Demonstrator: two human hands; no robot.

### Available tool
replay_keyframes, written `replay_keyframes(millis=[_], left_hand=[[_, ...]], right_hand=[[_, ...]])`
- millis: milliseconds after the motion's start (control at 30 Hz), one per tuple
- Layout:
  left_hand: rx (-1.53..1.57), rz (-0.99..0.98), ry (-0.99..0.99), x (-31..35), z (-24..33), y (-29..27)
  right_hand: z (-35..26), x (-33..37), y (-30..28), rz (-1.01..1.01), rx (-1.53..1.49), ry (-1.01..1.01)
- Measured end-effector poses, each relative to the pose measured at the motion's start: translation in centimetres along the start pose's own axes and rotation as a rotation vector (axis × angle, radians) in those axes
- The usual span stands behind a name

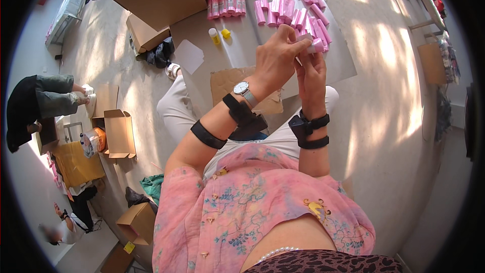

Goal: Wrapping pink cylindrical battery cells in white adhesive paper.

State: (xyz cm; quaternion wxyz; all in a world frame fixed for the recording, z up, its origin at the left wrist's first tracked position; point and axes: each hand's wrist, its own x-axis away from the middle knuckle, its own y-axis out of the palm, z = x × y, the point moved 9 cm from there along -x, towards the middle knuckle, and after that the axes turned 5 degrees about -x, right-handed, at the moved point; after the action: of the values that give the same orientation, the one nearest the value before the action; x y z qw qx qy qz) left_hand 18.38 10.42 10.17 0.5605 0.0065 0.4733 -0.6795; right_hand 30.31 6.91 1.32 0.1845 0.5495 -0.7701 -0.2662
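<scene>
Watching remotely | right hand (312, 76) pinches a pink roll (317, 46), over the desk (338, 64) near its right edge | left hand (275, 59) meets it—grip unclear to me | I'd judge a loose pinch could drop it—onto the heaped rolls (286, 7), scattering them

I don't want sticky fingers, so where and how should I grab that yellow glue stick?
Best by the yellow barrel of the glue stick, below its white end. Its slim cylinder, seemingly upright, suits a thumb-and-finger pinch. Come from the near left, probably with the left hand, the closer one; the yellow cap sits close on the right.
</scene>
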Motion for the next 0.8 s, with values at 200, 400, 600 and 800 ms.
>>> replay_keyframes(millis=[200,400,600,800], left_hand=[[-0.011,0.016,0.05,-0.1,0.0,0.0],[0.006,0.03,0.066,-0.6,-0.2,0.1],[0.016,0.006,0.011,-0.5,-0.9,0.4],[0.048,0.001,-0.088,-0.5,-2.3,0.5]], right_hand=[[-0.3,-0.3,-0.1,-0.011,0.061,0.031],[0.0,-0.9,-0.7,-0.031,0.057,0.057],[0.6,-1.5,-1.0,-0.067,0.071,0.083],[1.3,-1.6,-0.7,-0.074,0.06,0.128]])
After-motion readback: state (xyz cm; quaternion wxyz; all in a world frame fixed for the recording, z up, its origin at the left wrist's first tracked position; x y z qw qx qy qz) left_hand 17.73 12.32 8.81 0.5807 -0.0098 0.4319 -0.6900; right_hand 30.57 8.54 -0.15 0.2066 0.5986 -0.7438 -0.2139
